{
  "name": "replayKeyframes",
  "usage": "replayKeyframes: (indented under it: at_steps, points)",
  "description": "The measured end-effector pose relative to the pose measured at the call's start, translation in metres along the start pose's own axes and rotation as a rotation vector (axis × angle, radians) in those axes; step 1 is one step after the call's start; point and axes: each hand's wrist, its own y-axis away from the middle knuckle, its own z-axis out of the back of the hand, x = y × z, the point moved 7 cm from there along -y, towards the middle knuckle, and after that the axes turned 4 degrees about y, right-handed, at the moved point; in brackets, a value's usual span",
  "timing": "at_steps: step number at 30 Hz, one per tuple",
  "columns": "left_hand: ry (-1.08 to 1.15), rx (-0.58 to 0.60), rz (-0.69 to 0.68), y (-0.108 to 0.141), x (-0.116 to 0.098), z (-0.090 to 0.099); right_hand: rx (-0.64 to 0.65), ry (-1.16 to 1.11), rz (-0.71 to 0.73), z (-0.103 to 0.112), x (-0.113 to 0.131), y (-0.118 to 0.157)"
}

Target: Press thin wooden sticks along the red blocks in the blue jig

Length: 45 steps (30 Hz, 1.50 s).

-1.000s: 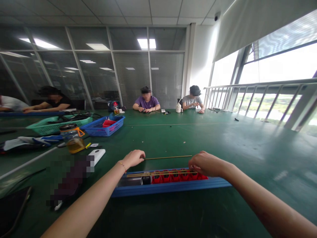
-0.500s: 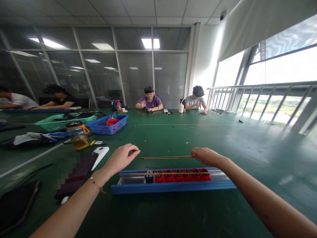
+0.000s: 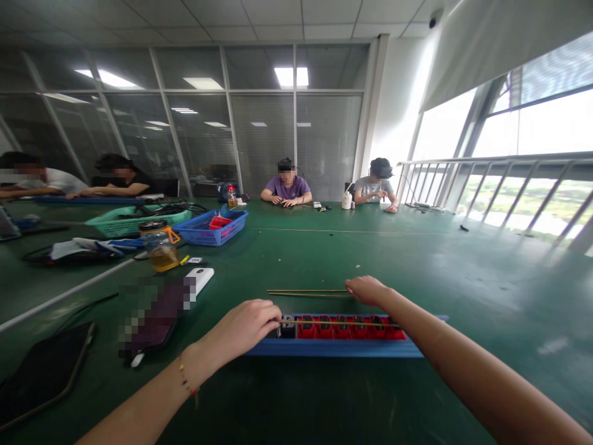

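A long blue rail tray (image 3: 333,349) lies across the table in front of me, with a row of red holders (image 3: 324,329) bearing dark pieces and one black-and-grey piece (image 3: 288,327) at their left. Over the row runs a thin stick (image 3: 333,322); my left hand (image 3: 252,324) pinches its left end. Farther back, two thin sticks (image 3: 306,293) lie side by side close to the table top, their right ends at the fingers of my right hand (image 3: 368,290), which are closed on them.
At the left are a dark phone (image 3: 46,371), a purple item (image 3: 160,312), a white device (image 3: 202,281), a jar (image 3: 162,250), a blue basket (image 3: 213,233) and a green basket (image 3: 139,224). Several people sit at the far side.
My left hand has moved down and right to the stick over the tray and taken hold of its end. My right hand has shifted slightly left, and the sticks there have spread apart.
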Motion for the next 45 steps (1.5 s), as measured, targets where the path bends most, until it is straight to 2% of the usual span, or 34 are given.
replayKeyframes:
  at_steps: [5, 9, 12, 14, 17, 22, 27, 32, 38, 42, 45]
  points:
    - [0.011, -0.044, -0.015, 0.005, 0.004, 0.022, 0.005, -0.04, -0.022, -0.007, -0.009, 0.002]
    - [-0.031, -0.127, 0.052, 0.008, 0.027, 0.049, 0.023, -0.128, -0.007, -0.013, -0.032, 0.014]
    - [-0.03, -0.154, 0.106, 0.001, 0.046, 0.056, 0.026, -0.188, -0.015, -0.014, -0.055, 0.024]
    - [-0.023, -0.144, 0.105, -0.011, 0.053, 0.049, 0.021, -0.21, -0.04, -0.015, -0.066, 0.028]
    - [-0.024, -0.083, 0.068, -0.034, 0.055, 0.029, 0.014, -0.229, -0.062, -0.016, -0.07, 0.029]
    - [0.02, 0.053, 0.079, -0.07, 0.061, -0.01, 0.056, -0.261, 0.008, -0.015, -0.048, 0.023]
    - [-0.076, 0.088, 0.145, -0.089, 0.077, -0.035, 0.119, -0.151, 0.041, -0.012, -0.027, 0.013]
    - [-0.244, 0.049, 0.111, -0.102, 0.079, -0.04, 0.083, -0.059, 0.025, -0.009, -0.018, 0.0]
    - [-0.277, 0.159, 0.126, -0.113, 0.077, -0.045, 0.1, 0.009, 0.02, -0.009, -0.011, -0.011]
    - [-0.263, 0.174, 0.134, -0.115, 0.076, -0.047, 0.101, 0.01, 0.014, -0.009, -0.008, -0.006]
    - [-0.234, 0.175, 0.143, -0.11, 0.077, -0.043, 0.047, -0.019, 0.008, -0.004, -0.011, 0.006]
